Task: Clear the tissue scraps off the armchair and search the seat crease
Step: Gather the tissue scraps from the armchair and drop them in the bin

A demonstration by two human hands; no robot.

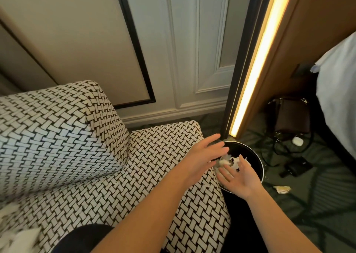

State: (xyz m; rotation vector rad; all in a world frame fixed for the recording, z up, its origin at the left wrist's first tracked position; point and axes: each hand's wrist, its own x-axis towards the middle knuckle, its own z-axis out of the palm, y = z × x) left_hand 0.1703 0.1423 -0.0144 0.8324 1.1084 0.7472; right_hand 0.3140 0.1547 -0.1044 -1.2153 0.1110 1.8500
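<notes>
Over bin (259,161) — L hand (204,157), R hand (238,178) spread by tissue scraps (228,162).

Glowing light strip (257,63) runs up wall edge. Left of strip: pale panelled wall (185,50). Right of strip's foot: dark brown bag (290,117) upright on green carpet (317,214). Lower right of foot: small white case (296,141), possibly earbuds, among black cables (277,148); flat black device (297,167); yellowish wrapper (282,189). Far right of strip: white bedding (339,90).
</notes>
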